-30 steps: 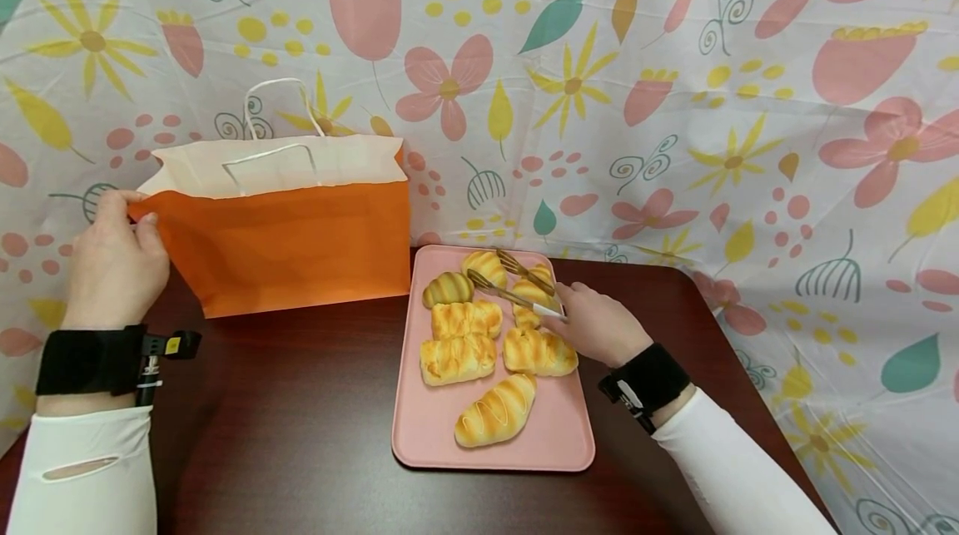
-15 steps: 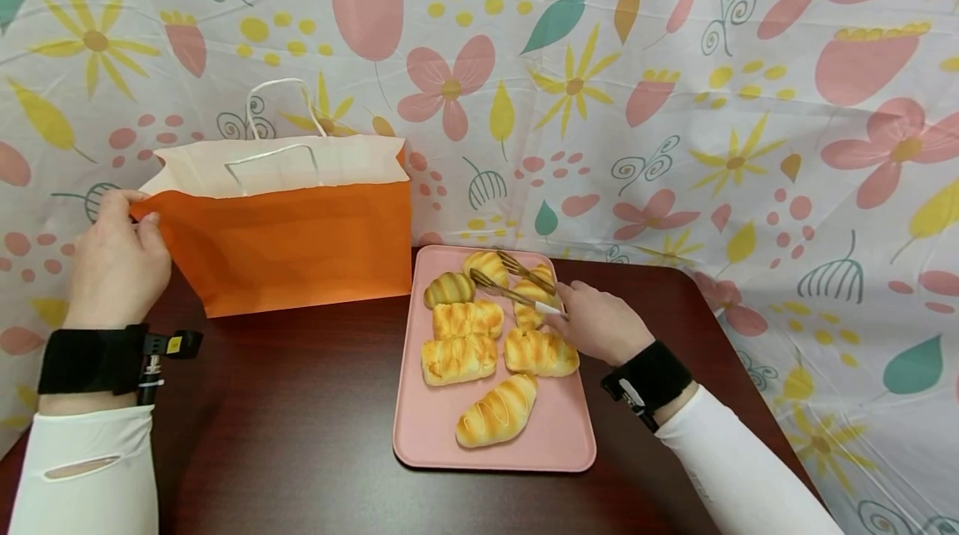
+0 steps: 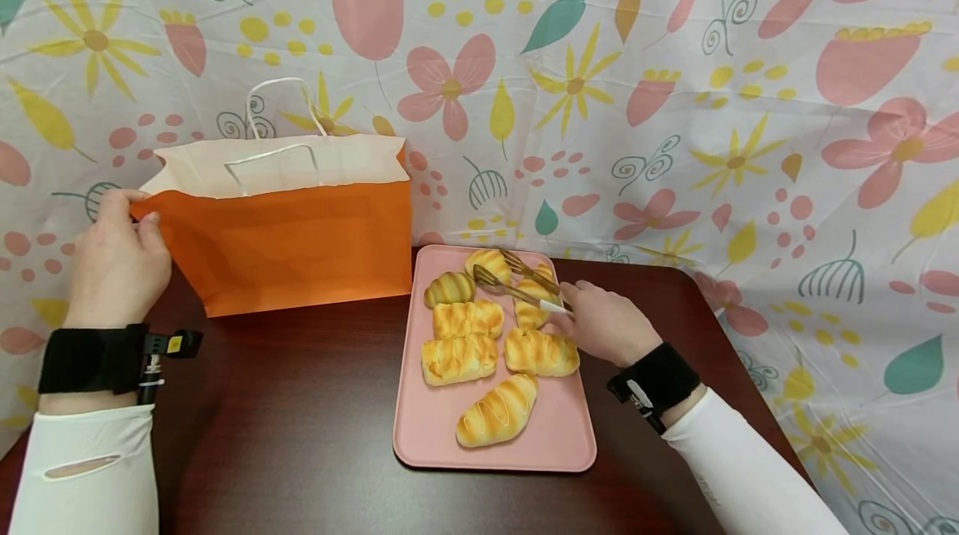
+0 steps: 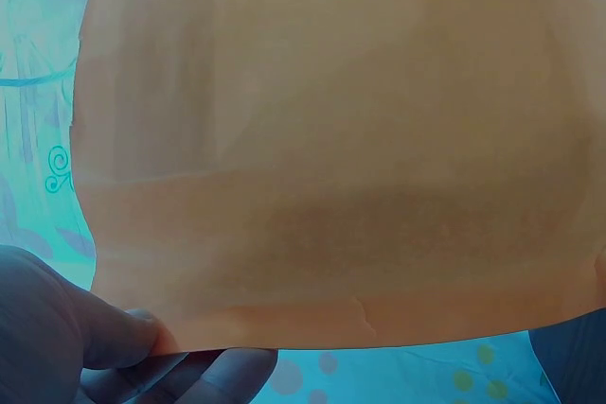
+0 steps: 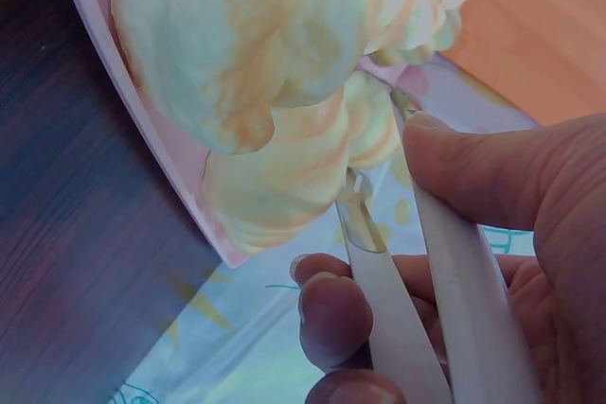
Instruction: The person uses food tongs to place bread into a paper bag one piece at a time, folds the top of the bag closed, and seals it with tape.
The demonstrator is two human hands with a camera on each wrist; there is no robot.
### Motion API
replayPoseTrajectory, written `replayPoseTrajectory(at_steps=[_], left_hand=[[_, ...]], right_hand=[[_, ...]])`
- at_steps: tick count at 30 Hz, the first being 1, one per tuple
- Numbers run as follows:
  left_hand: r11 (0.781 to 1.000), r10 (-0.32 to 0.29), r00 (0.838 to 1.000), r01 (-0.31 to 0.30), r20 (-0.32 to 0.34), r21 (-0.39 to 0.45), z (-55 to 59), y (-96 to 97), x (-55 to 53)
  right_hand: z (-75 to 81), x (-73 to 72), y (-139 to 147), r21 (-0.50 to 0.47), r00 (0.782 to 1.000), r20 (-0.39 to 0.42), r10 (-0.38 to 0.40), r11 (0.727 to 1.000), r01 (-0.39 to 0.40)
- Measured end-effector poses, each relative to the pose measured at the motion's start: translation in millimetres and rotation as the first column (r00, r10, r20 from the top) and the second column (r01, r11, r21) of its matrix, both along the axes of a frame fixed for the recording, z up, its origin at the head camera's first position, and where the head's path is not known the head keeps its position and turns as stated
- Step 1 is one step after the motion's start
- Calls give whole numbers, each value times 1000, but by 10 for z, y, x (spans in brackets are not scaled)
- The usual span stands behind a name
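Note:
My left hand (image 3: 118, 260) pinches the left top edge of an orange paper bag (image 3: 292, 248), whose white inside and white handles show. In the left wrist view, thumb and fingers grip the rim of the paper bag (image 4: 341, 186). My right hand (image 3: 605, 323) holds tongs (image 3: 524, 295) with white handles and bronze-coloured, fork-like tips. Those tips stand apart at a striped bread roll (image 3: 489, 265) at the tray's far end, with another roll (image 3: 532, 314) beneath the tongs. In the right wrist view, the thumb and fingers press on the tongs' white handles (image 5: 473, 300).
A pink tray (image 3: 524, 448) carries several breads, among them a drizzled roll (image 3: 498, 410) in front and a dark ridged roll (image 3: 449, 289) at the left. Tray and bag share a dark wooden table (image 3: 300, 418). A floral curtain (image 3: 577, 144) hangs right behind.
The tongs and right hand have shifted very slightly, the tips moving a little to the right over the far rolls. My left hand keeps its hold on the bag's edge.

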State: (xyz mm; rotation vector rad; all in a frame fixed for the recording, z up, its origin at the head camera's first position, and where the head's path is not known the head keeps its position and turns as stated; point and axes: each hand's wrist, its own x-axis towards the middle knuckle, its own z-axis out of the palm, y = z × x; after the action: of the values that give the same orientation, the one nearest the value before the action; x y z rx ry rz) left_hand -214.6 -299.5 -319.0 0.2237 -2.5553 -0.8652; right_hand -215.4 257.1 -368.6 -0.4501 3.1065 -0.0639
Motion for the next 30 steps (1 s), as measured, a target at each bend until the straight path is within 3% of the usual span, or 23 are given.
replayPoseTrajectory(at_steps=[18,30], left_hand=[[1000,3,999,-3,32,5,18,-14,0],[1000,2,1000,-2,21,2,20,-3,-11]], right_hand=[[172,-28,62,4,998,-61,26,1000,-26],[440,-64,50,-8,991,-129,37,999,-38]])
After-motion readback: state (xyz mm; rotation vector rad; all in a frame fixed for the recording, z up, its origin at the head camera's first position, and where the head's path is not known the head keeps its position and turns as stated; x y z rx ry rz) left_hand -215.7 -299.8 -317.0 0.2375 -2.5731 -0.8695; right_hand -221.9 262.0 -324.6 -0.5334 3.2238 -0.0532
